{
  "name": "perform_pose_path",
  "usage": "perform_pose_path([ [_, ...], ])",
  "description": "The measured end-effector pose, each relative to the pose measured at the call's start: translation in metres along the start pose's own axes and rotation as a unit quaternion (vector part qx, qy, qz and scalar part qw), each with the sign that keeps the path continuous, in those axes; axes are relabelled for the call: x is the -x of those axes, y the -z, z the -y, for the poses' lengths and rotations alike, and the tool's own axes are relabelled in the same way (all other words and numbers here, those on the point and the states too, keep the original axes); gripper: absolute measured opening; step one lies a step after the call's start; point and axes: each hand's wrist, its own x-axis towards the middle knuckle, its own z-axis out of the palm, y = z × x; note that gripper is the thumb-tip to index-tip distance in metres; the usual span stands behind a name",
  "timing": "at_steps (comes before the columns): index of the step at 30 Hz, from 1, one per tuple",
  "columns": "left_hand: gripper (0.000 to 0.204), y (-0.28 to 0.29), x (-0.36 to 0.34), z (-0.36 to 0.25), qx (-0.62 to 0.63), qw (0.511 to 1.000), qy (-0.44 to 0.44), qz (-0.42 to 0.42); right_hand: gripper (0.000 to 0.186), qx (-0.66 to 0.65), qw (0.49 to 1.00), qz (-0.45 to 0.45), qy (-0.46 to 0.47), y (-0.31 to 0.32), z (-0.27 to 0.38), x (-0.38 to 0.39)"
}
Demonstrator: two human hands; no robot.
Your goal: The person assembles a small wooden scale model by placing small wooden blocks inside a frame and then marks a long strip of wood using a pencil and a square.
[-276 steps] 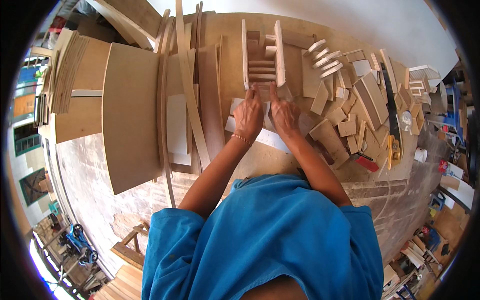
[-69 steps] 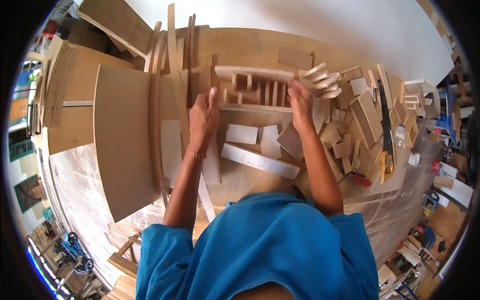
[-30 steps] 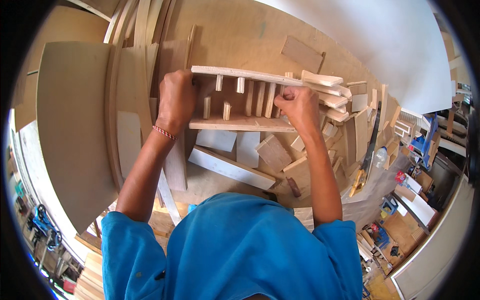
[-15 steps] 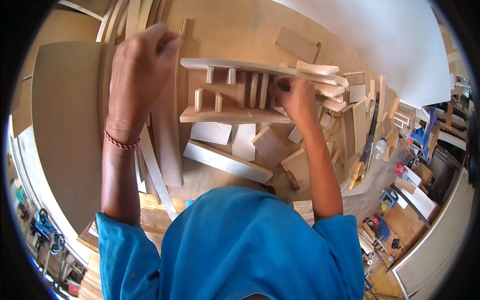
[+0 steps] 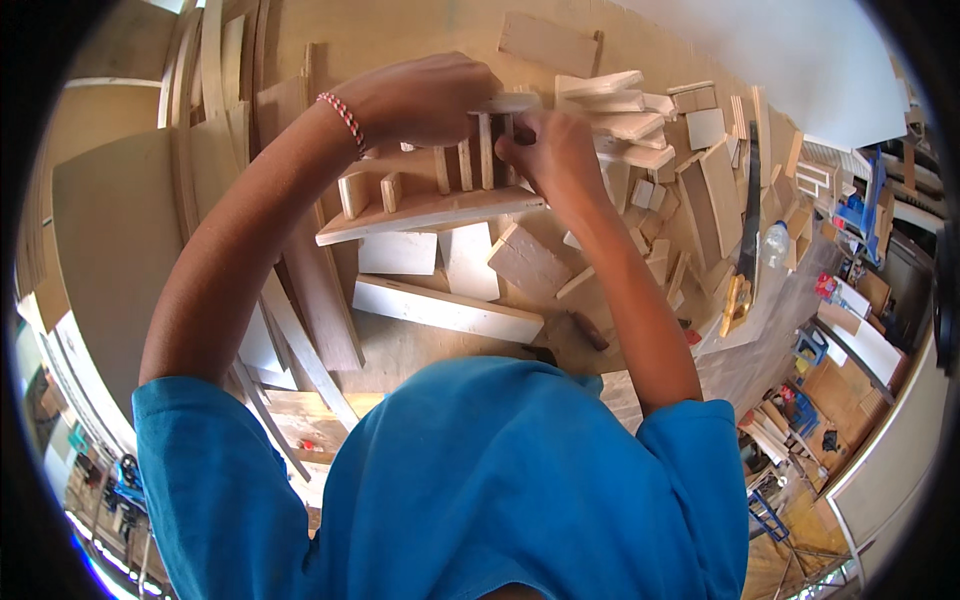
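A wooden frame lies on the bench: a long near board (image 5: 430, 213) with short upright slats (image 5: 487, 152) standing along it, and a far board (image 5: 505, 102) mostly hidden by my left arm. My left hand (image 5: 440, 95) reaches across to the frame's right part, its fingers curled over the far board and largely out of sight. At the frame's right end my right hand (image 5: 560, 155) is closed, thumb and fingers pinching a short wooden slat (image 5: 508, 135) beside the other uprights. A red-and-white cord bracelet (image 5: 343, 120) circles my left wrist.
Stacked wood pieces (image 5: 625, 125) lie close to my right hand. A handsaw (image 5: 745, 240) and a plastic bottle (image 5: 775, 243) are farther right. White offcuts (image 5: 445, 308) lie nearer me; long strips (image 5: 310, 345) and a large panel (image 5: 110, 270) are at left.
My left hand has swung right and down, from left of the frame to over its right part. My right hand stays at the frame's right end, shifted slightly left in view with the frame.
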Motion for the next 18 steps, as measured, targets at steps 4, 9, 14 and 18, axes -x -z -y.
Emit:
perform_pose_path([
  [4,0.021,-0.001,-0.003,0.001,0.005,0.999,-0.023,-0.026,0.023,0.014,1.000,-0.012,0.020,0.001,0.001,0.001],
  [9,0.019,-0.003,-0.001,0.002,-0.002,0.999,-0.021,-0.034,0.022,0.025,0.999,-0.022,0.040,-0.003,-0.002,0.000],
  [14,0.017,0.003,-0.005,-0.005,0.001,0.999,0.030,0.033,0.027,0.063,0.997,-0.004,0.040,-0.004,-0.003,-0.004],
  [18,0.018,0.005,-0.005,-0.007,-0.006,0.997,0.048,0.055,0.027,0.074,0.996,-0.021,0.041,-0.004,-0.001,-0.006],
])
